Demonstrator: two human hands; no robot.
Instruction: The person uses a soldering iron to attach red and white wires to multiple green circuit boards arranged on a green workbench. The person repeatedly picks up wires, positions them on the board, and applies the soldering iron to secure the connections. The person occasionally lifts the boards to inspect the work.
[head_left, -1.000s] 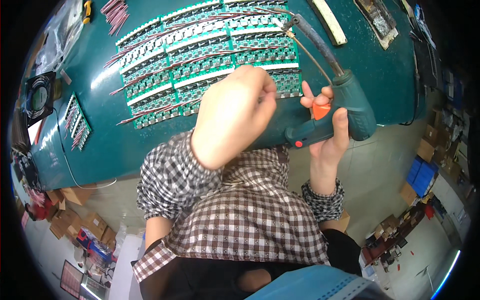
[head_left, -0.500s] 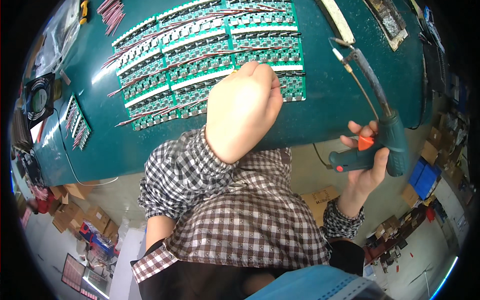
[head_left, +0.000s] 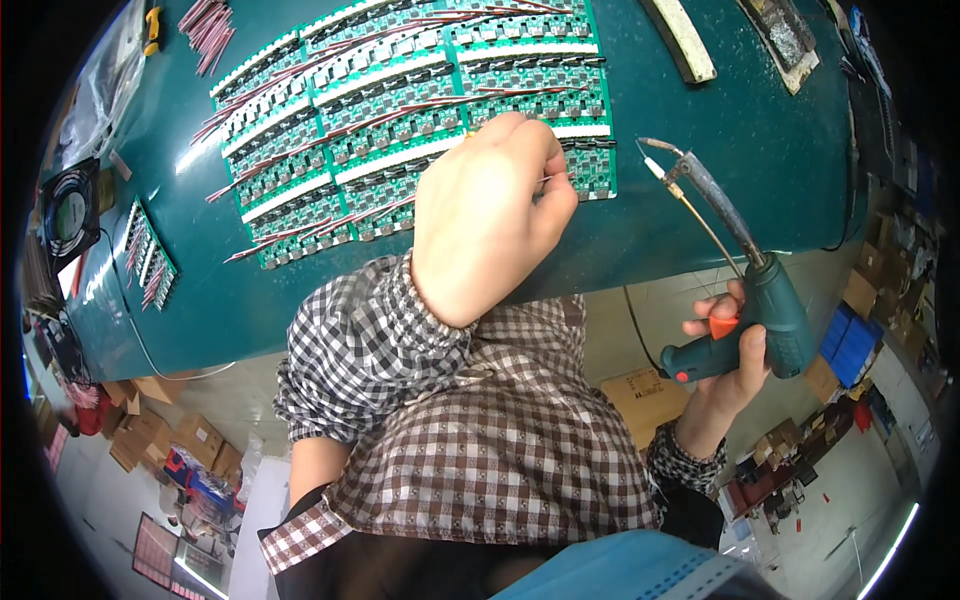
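Note:
Over the lower right part of the green circuit boards (head_left: pixel 385 150) is my left hand (head_left: pixel 485 215), back up, with thumb and forefinger closed in a pinch. A thin wire shows at the pinch; most of it is hidden by the fingers. My right hand (head_left: pixel 732 392) grips a dark green soldering gun (head_left: pixel 783 320) with an orange trigger, off the table's front edge. The gun's bent metal tip (head_left: pixel 660 148) points up and left, a little right of the boards and apart from them. Red, black and white wires (head_left: pixel 400 108) lie across the rows of boards.
A bundle of wires (head_left: pixel 208 32) lies at the far left, with a smaller board (head_left: pixel 150 258) and a black fan (head_left: pixel 72 212) nearer. At the far right are a pale worn strip (head_left: pixel 682 40) and a solder-stained tray (head_left: pixel 785 50). Cardboard boxes (head_left: pixel 195 440) stand on the floor.
The soldering gun has come down toward me, its tip moving away from the pale strip and closer to the boards' right side. My left thumb has shifted slightly right.

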